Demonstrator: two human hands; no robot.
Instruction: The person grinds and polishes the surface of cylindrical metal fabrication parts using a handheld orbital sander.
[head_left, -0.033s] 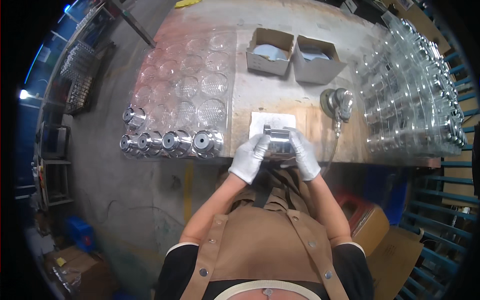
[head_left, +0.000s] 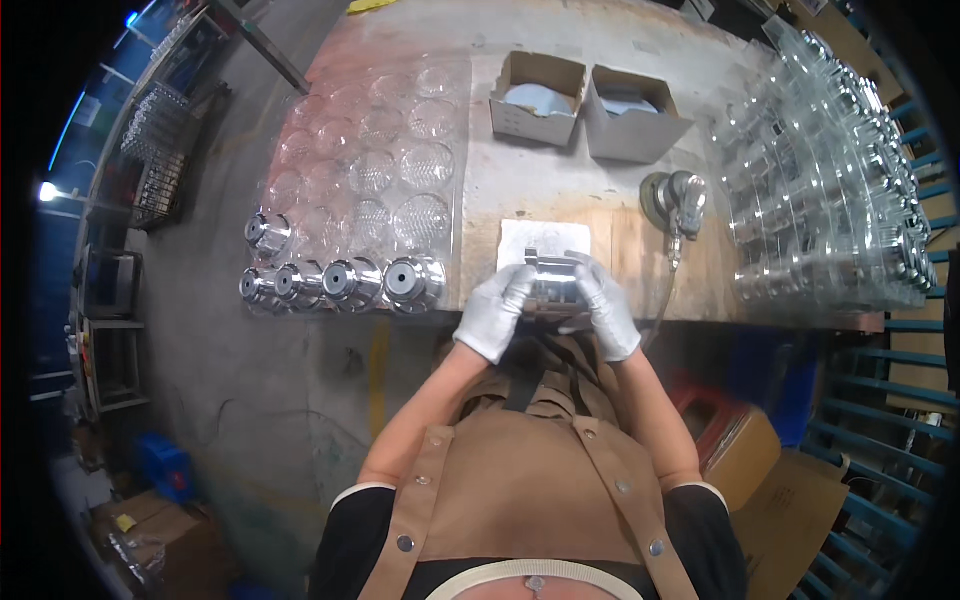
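A shiny chrome cylindrical part (head_left: 557, 270) with a flanged end at its left lies sideways between my gloved hands at the table's front edge. My left hand (head_left: 496, 312) is closed on its left end. My right hand (head_left: 606, 308) holds its right end, fingertips over the top. Just behind the part is a white cloth or paper sheet (head_left: 545, 236). To the left, a clear plastic tray (head_left: 458, 215) with round pockets bears several similar chrome parts (head_left: 405, 280) along its front row, plus one in the row behind.
An orbital sander (head_left: 685, 200) with a hose stands to the right. Two small cardboard boxes, one on the left (head_left: 530, 128) and one on the right (head_left: 632, 138), hold pale round discs. Stacked clear trays (head_left: 810, 190) full of chrome parts rise at the far right. A cardboard carton (head_left: 745, 455) sits below the table.
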